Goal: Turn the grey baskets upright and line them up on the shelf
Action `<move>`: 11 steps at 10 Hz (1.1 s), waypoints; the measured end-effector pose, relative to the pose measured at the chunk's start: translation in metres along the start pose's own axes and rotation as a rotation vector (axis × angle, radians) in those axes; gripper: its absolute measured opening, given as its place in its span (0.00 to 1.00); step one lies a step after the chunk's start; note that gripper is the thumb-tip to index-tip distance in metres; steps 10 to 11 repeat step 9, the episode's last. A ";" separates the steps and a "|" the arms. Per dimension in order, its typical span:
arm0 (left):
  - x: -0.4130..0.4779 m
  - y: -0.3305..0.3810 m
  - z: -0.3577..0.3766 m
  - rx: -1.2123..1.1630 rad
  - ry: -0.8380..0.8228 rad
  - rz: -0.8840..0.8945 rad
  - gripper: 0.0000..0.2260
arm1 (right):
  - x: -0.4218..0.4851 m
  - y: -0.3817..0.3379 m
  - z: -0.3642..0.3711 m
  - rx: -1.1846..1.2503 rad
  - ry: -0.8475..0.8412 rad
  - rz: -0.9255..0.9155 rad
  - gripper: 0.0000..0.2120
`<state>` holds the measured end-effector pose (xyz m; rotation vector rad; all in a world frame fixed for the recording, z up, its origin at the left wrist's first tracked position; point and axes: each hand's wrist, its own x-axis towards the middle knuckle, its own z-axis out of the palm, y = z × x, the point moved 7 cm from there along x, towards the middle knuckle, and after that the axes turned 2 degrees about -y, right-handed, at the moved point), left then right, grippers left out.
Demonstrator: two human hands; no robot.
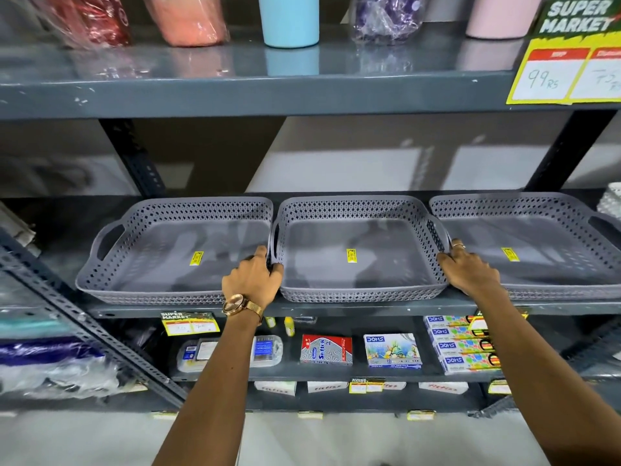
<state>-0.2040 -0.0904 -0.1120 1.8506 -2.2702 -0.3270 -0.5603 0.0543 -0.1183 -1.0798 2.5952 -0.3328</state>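
Three shallow grey perforated baskets stand upright side by side on the dark shelf [235,309], each with a yellow sticker on its floor. The left basket [161,260] and the right basket [544,250] flank the middle basket [356,260]. My left hand [253,277], with a gold watch on the wrist, grips the middle basket's left handle. My right hand [468,269], with a ring, holds that basket's right handle, between it and the right basket.
Tumblers and wrapped bottles, among them a blue one [289,20], stand on the shelf above. A yellow price sign [568,72] hangs at the upper right. Stationery boxes [391,349] fill the shelf below. A slotted steel brace [87,334] slants at the left.
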 end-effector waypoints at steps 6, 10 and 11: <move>0.001 0.001 -0.004 0.045 0.004 0.061 0.21 | -0.004 -0.001 -0.005 0.029 0.031 0.005 0.24; -0.033 0.051 -0.054 0.201 0.201 0.465 0.30 | -0.082 -0.077 -0.062 0.191 0.204 -0.543 0.22; -0.033 0.051 -0.054 0.201 0.201 0.465 0.30 | -0.082 -0.077 -0.062 0.191 0.204 -0.543 0.22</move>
